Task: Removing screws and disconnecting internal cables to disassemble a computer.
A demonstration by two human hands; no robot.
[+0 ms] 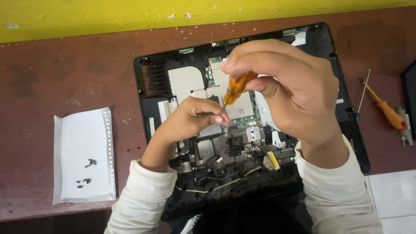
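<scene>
Closest in, the opened laptop base [242, 151] is lying flat on the bench [65, 73], its near edge hanging over toward the person, so the exposed board sits right under both hands. The left hand [186, 119] is resting on the internals with its fingertips pinched around the thin shaft, probably to steady the tip on a small screw. Just above it, the right hand [290, 82] is clamped around the amber handle of the screwdriver [237, 88], holding it nearly upright to bear down on the board. Off to the left of the hands, a white paper sheet [84, 156] is keeping a few small dark screws [86, 171] together. Farther right, a spare orange screwdriver [383, 108] is lying on the bench.
</scene>
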